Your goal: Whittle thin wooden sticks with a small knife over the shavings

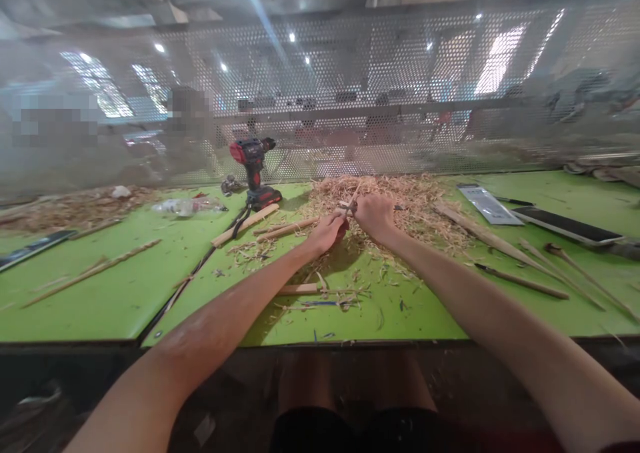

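Over the pile of wood shavings [420,189], my two hands meet in front of me. My left hand [329,233] is closed around a thin pale wooden stick [355,195], whose end pokes up between the hands. My right hand [375,215] makes a fist on what looks like a carving knife [346,207]. Its short blade lies across the stick, and a dark end shows on the fist's right side. The fingers hide most of both things. Just left of my left hand lies a wooden strip [287,229], and a flat wooden piece [299,289] is below the hands.
A red and black cordless drill [254,169] stands behind on the green table [200,313]. A plastic bottle [190,205] lies farther left. On the right are a long wooden piece [493,239], a dark-tipped tool [523,281] and a black sanding board [567,225]. A perforated screen [340,133] rises behind.
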The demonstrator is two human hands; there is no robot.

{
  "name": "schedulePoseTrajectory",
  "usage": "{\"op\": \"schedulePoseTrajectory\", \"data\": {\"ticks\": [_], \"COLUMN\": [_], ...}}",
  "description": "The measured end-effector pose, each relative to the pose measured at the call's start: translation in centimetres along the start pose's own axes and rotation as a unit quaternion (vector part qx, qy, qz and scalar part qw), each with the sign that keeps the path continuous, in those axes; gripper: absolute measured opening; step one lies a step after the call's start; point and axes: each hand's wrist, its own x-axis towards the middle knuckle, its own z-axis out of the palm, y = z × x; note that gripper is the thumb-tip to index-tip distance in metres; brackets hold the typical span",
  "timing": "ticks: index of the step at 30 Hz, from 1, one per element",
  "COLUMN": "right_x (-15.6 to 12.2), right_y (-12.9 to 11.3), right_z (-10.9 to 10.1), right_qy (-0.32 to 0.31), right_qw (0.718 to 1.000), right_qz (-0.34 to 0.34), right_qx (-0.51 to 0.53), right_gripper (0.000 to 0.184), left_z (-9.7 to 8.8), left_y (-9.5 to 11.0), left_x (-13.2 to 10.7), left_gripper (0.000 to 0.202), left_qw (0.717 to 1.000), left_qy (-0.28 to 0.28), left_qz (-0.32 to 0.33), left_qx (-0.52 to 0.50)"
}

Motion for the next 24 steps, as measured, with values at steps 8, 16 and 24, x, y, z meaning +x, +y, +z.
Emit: {"op": "schedulePoseTrajectory", "data": {"ticks": [8, 16, 24], "right_x": [0.5, 0.6, 0.6], "right_y": [0.6, -0.7, -0.5], "right_z": [0.4, -0.3, 0.2], "right_qy": [0.015, -0.109, -0.131], "right_qw": [0.997, 0.94, 0.932], "right_qz": [-0.037, -0.038, -0.044], "right_qx": [-0.066, -0.321, -0.336], "right_gripper": [0.016, 0.042, 0.043], "left_z": [0.0, 1.0, 1.5], "left_y": [0.0, 1.4, 1.8], "left_x": [-0.6, -2.0, -2.6], "left_gripper": [0.037, 0.038, 0.039], "left_qw": [0.999, 0.992, 0.996], "left_qy": [-0.029, -0.038, -0.004], "left_qz": [-0.019, -0.084, -0.079], "left_qx": [-0.026, -0.083, -0.05]}}
